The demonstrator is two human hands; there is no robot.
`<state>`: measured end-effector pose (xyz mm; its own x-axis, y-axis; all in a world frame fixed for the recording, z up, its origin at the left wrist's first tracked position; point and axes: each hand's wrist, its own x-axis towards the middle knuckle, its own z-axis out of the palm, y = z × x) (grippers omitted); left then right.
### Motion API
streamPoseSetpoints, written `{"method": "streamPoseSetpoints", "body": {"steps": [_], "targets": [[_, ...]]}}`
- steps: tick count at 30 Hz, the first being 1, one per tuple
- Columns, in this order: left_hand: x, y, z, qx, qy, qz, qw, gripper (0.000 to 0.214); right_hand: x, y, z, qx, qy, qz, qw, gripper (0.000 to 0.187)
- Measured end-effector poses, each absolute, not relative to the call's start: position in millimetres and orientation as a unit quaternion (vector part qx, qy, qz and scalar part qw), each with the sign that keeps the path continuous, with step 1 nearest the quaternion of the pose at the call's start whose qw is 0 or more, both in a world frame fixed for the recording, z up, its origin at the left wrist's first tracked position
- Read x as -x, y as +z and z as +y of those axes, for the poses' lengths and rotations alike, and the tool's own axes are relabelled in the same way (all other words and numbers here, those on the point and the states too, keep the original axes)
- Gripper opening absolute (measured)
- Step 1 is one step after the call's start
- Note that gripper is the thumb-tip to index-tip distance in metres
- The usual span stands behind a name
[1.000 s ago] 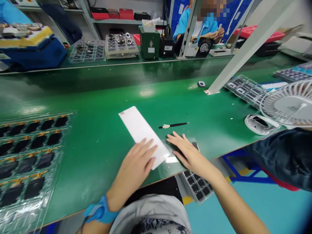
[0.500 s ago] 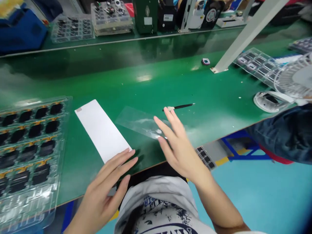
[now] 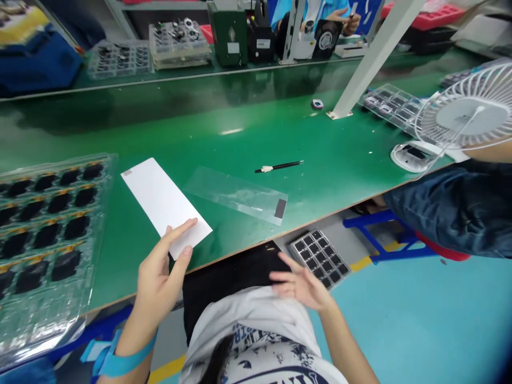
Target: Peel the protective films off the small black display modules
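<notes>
My left hand point(image 3: 164, 272) lies with fingers stretched out over the near end of a white paper strip point(image 3: 160, 197); it grips nothing. A blue band point(image 3: 130, 360) circles that wrist. My right hand point(image 3: 302, 282) hovers above my lap, off the table edge, fingers apart and holding nothing. To the right of the paper lies a clear plastic film strip point(image 3: 228, 189) with a dark patch point(image 3: 280, 208) at its near right end. Beyond the film lies a thin black pen-like tool point(image 3: 282, 166) with a pale piece on its shaft.
A clear tray point(image 3: 54, 224) of black parts with orange tabs covers the table's left. At right are a white fan point(image 3: 460, 117), a clear parts tray point(image 3: 392, 109) and a slanted post point(image 3: 372, 64). Below the edge sits another parts tray point(image 3: 320, 256). A co-worker's hands point(image 3: 346, 21) show behind.
My right hand has drawn back from the film to above my lap, uncovering the film's dark patch. My left hand has shifted slightly on the paper's near end. The view has swung right.
</notes>
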<state>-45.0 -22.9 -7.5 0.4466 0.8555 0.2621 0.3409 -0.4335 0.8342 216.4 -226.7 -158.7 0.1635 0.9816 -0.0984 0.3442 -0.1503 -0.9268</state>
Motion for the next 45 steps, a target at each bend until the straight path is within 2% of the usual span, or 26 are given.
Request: {"method": "streamPoseSetpoints", "body": {"steps": [4,7,11,13,14,16,19,21,24,28,33,37,41,45], "targets": [[49,-8,-22,-0.741,0.366,0.412,0.384,0.035,-241,-143,-219,0.646,0.370,-0.550,0.380,0.047],[52,-8,-20,-0.738,0.346,0.431,0.386,0.037,-276,-96,-234,0.632,0.343,-0.587,0.372,0.033],[52,-13,-12,-0.831,0.291,0.406,0.242,0.039,-304,-4,-217,0.587,0.351,-0.636,0.357,0.025],[46,-12,-9,-0.863,0.263,0.399,0.165,0.041,-308,31,-170,0.633,0.221,-0.645,0.366,0.027],[41,-9,-9,-0.874,0.248,0.392,0.142,0.043,-309,41,-140,0.644,0.142,-0.677,0.326,0.026],[24,0,-12,-0.898,0.218,0.360,0.128,0.046,-311,44,-77,0.649,0.003,-0.740,0.174,0.034],[-14,15,-17,-0.925,0.178,0.297,0.156,0.052,-318,25,-10,0.638,-0.025,-0.763,0.105,0.029],[-40,20,-17,-0.926,0.162,0.292,0.175,0.052,-324,16,8,0.623,-0.020,-0.776,0.092,0.026],[-59,18,-5,-0.919,0.147,0.305,0.201,0.039,-323,19,9,0.602,-0.020,-0.793,0.095,0.025],[-29,13,17,-0.907,0.149,0.337,0.201,0.035,-292,29,3,0.544,0.027,-0.829,0.129,0.022],[41,7,28,-0.864,0.124,0.473,0.121,0.049,-249,11,24,0.449,0.072,-0.886,0.088,0.050],[63,5,28,-0.853,0.076,0.508,0.088,0.049,-231,11,52,0.509,0.075,-0.851,0.102,0.043],[61,7,38,-0.853,0.096,0.506,0.087,0.050,-208,29,48,0.499,0.171,-0.833,0.167,0.035],[59,2,54,-0.868,0.119,0.468,0.117,0.062,-190,36,17,0.484,0.257,-0.820,0.164,0.032]]}}
